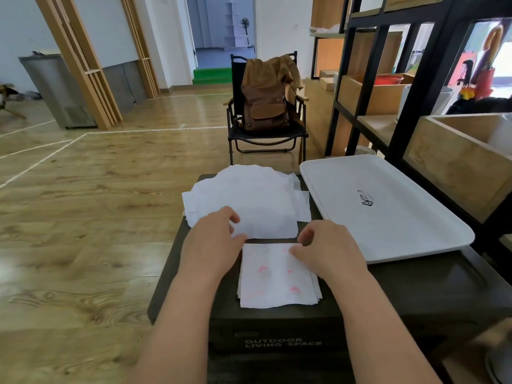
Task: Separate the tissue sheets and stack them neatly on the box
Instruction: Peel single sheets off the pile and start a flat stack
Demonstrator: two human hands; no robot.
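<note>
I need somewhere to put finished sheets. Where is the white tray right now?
In the head view the white tray lies to the right of the loose tissue pile, beyond the right hand.

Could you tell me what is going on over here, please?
A person is sorting tissue sheets on a dark box. The left hand pinches a sheet at the far loose pile, while the right hand touches the near stack, which bears pink marks. A white tray lies alongside.

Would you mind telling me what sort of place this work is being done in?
Probably a studio or activity room rather than a home: a wood floor marked with white court lines, black shelving holding wooden crates, and a folding chair with a backpack on it.
</note>
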